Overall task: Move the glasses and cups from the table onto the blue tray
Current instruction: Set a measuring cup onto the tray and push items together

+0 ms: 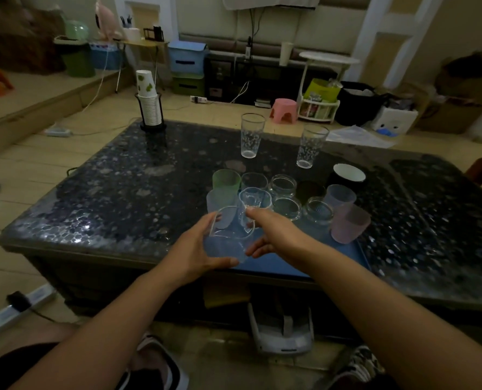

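Observation:
A blue tray lies at the near edge of the dark speckled table. On it stand several cups: a green one, a pink one, a pale lilac one and clear glasses. My left hand grips a clear glass over the tray's near left corner. My right hand holds the same glass from the right side. Two tall clear glasses stand on the table beyond the tray. A black cup with a white inside sits at the tray's far right.
A black holder with stacked paper cups stands at the table's far left corner. A pink stool and boxes lie on the floor beyond. A power strip lies on the floor at left. My knees and shoes are below the table edge.

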